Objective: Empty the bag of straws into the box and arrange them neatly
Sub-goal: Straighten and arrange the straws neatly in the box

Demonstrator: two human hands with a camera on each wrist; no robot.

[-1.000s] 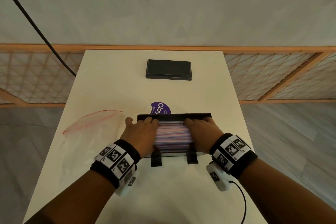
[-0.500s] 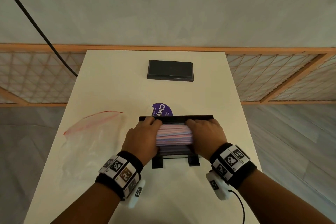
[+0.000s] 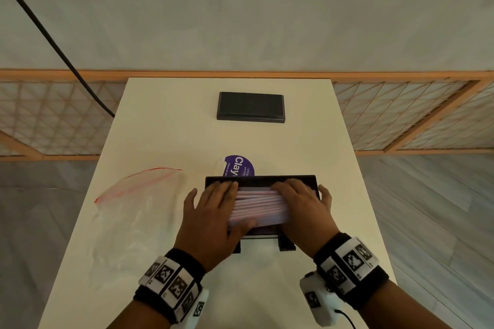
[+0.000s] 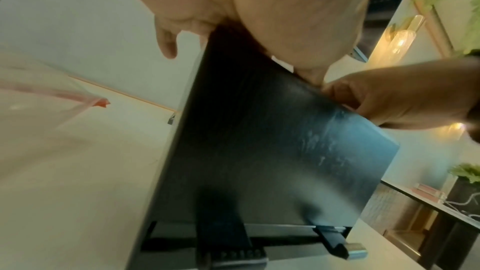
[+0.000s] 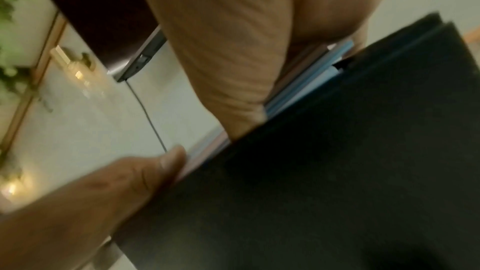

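A black box (image 3: 256,181) stands on two small feet near the table's front, filled with pink-and-white striped straws (image 3: 260,204). My left hand (image 3: 213,208) lies flat on the left end of the pile, its thumb along the near side. My right hand (image 3: 299,203) lies flat on the right end. The outermost finger of each hand hangs past an end wall. In the left wrist view the left hand (image 4: 272,7) covers the box (image 4: 259,151) rim. The right wrist view has the right hand (image 5: 221,38) pressing on the straws (image 5: 306,81) above the box (image 5: 337,171) wall.
The empty clear bag with a red zip (image 3: 133,205) lies flat to the left of the box. A black lid (image 3: 250,107) sits at the table's far end. A purple round label (image 3: 239,167) peeks out behind the box. The table (image 3: 267,288) edges run close on both sides.
Both hands have spread their fingers wider over the straws. The outer fingers now reach past the box's end walls, and the left thumb lies along the pile's near side.
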